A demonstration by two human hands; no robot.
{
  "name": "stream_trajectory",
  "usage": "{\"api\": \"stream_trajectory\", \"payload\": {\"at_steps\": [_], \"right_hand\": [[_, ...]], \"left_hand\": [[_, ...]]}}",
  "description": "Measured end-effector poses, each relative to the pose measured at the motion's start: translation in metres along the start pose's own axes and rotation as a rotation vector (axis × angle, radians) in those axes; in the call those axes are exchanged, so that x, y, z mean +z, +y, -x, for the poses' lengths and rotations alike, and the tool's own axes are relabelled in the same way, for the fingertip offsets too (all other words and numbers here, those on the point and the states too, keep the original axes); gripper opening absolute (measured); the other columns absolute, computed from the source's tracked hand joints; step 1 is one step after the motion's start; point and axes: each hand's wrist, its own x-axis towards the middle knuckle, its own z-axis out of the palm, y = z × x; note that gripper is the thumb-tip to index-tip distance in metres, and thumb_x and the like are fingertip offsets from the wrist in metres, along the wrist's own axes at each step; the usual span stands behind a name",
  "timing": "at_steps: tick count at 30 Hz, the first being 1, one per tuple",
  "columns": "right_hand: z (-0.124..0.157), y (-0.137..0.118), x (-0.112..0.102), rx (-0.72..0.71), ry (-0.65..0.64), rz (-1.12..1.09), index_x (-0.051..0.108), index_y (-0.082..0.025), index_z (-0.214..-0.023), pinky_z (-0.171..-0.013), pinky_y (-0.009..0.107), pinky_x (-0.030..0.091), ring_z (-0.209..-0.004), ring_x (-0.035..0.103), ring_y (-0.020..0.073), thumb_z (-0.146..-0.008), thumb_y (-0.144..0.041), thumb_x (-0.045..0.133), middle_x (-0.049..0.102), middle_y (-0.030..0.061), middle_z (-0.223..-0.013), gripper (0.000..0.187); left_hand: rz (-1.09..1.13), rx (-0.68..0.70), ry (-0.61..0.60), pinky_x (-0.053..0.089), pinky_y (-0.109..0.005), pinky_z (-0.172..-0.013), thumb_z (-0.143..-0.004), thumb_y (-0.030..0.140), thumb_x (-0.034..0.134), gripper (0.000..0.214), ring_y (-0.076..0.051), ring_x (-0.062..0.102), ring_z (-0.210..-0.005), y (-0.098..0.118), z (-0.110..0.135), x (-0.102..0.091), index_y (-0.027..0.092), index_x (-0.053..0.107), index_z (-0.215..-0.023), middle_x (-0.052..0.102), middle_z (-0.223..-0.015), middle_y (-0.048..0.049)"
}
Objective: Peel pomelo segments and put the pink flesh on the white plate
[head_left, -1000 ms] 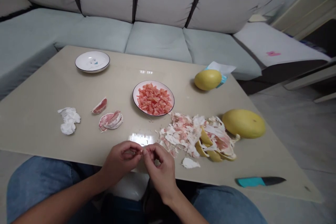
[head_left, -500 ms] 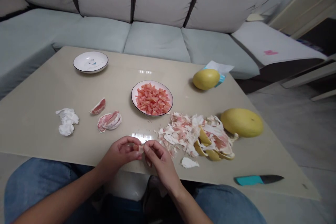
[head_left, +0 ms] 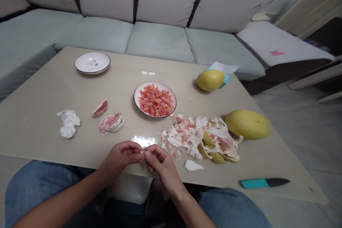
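Close together above the table's near edge, my left hand [head_left: 121,158] and my right hand [head_left: 161,164] pinch a small piece of pomelo segment [head_left: 142,152] between them. Fingers hide most of the piece; a bit of pale membrane and pink flesh shows. Beyond my hands, a dark-rimmed plate [head_left: 136,104] bears a heap of peeled pink pomelo flesh [head_left: 155,100]. To the left lie a single pomelo wedge [head_left: 100,108] and a cluster of segments [head_left: 112,123] with their membrane on. Torn membranes [head_left: 184,135] are piled right of my hands.
Yellow rind pieces [head_left: 217,156] lie beside a whole pomelo [head_left: 247,124]. Another pomelo [head_left: 210,80] rests against a tissue pack [head_left: 226,78]. A teal-handled knife [head_left: 255,183] lies near the right front edge. Crumpled tissue [head_left: 68,123] and a white plate [head_left: 92,63] are on the left.
Both hands have shifted slightly, staying together around the small pomelo piece. The things on the table stay where they were.
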Motion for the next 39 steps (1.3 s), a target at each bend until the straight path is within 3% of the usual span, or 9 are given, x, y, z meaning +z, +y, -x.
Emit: {"api": "stream_trajectory", "payload": {"at_steps": [4,11,16,21,23,26,30,32,39], "right_hand": [[0.000,0.000,0.001,-0.046,0.037,0.040,0.056,-0.020,-0.073,-0.049,0.022,0.034,-0.054,0.046,0.0115,-0.078,-0.053,0.066,0.053,-0.0029,-0.060,0.035],[-0.002,0.004,-0.001,-0.072,0.058,0.067,0.054,-0.020,-0.075,-0.049,0.022,0.034,-0.053,0.043,0.0107,-0.082,-0.052,0.062,0.052,-0.0031,-0.063,0.035],[-0.004,0.002,-0.001,-0.079,0.085,0.059,0.057,-0.019,-0.076,-0.056,0.023,0.039,-0.061,0.048,0.0126,-0.082,-0.050,0.063,0.056,-0.0009,-0.069,0.032],[-0.006,0.002,-0.002,-0.048,0.079,-0.002,0.058,-0.019,-0.080,-0.055,0.022,0.040,-0.061,0.051,0.0125,-0.082,-0.046,0.065,0.058,-0.0012,-0.069,0.028],[-0.006,0.002,-0.002,-0.063,0.091,-0.039,0.058,-0.021,-0.090,-0.055,0.022,0.041,-0.065,0.054,0.0129,-0.079,-0.043,0.069,0.060,-0.0007,-0.075,0.027],[-0.006,0.001,-0.002,-0.107,0.097,-0.011,0.056,-0.024,-0.112,-0.059,0.023,0.043,-0.074,0.057,0.0149,-0.076,-0.039,0.073,0.062,0.0013,-0.089,0.042],[-0.005,-0.001,-0.003,-0.079,0.071,0.147,0.067,-0.019,-0.093,-0.064,0.025,0.043,-0.072,0.056,0.0145,-0.080,-0.038,0.069,0.064,0.0022,-0.081,0.023],[-0.005,-0.001,-0.003,-0.042,0.079,0.129,0.068,-0.018,-0.084,-0.061,0.024,0.042,-0.066,0.054,0.0131,-0.079,-0.040,0.070,0.064,0.0010,-0.073,0.022],[-0.006,0.002,-0.002,-0.026,0.119,0.026,0.068,-0.019,-0.082,-0.058,0.022,0.041,-0.061,0.052,0.0110,-0.074,-0.041,0.074,0.063,-0.0011,-0.069,0.024]], "left_hand": [[0.101,-0.028,-0.002,0.054,-0.025,-0.074,-0.061,0.029,0.085,0.028,-0.012,0.062,-0.071,0.001,-0.002,-0.002,0.015,0.072,-0.081,0.064,-0.074,0.0010],[0.297,-0.092,-0.021,0.054,-0.018,-0.074,-0.069,0.023,0.082,0.021,-0.007,0.063,-0.069,-0.001,-0.008,-0.007,0.015,0.068,-0.083,0.065,-0.075,0.0006],[0.348,-0.103,-0.049,0.054,-0.019,-0.080,-0.074,0.021,0.078,0.019,-0.007,0.064,-0.074,0.002,-0.007,-0.006,0.015,0.069,-0.089,0.065,-0.081,-0.0005],[0.262,-0.057,-0.044,0.051,-0.020,-0.085,-0.072,0.016,0.079,0.023,-0.008,0.064,-0.082,0.006,-0.005,-0.005,0.017,0.070,-0.094,0.065,-0.088,0.0006],[0.173,-0.007,-0.031,0.051,-0.022,-0.082,-0.071,0.017,0.080,0.024,-0.009,0.064,-0.080,0.004,-0.006,-0.006,0.017,0.070,-0.093,0.065,-0.085,0.0010],[0.011,0.086,-0.017,0.050,-0.025,-0.080,-0.068,0.019,0.081,0.026,-0.013,0.064,-0.082,0.000,-0.007,-0.009,0.018,0.070,-0.092,0.068,-0.084,-0.0006],[-0.137,0.157,-0.042,0.050,-0.027,-0.080,-0.069,0.021,0.079,0.023,-0.016,0.063,-0.084,-0.003,-0.008,-0.011,0.017,0.070,-0.090,0.069,-0.085,-0.0024],[-0.144,0.174,-0.031,0.049,-0.026,-0.080,-0.071,0.020,0.078,0.020,-0.015,0.063,-0.084,-0.003,-0.008,-0.011,0.017,0.070,-0.088,0.069,-0.085,-0.0020],[0.000,0.174,0.028,0.049,-0.022,-0.078,-0.072,0.018,0.078,0.020,-0.012,0.062,-0.081,-0.002,-0.010,-0.009,0.017,0.068,-0.089,0.068,-0.083,-0.0013]]}}
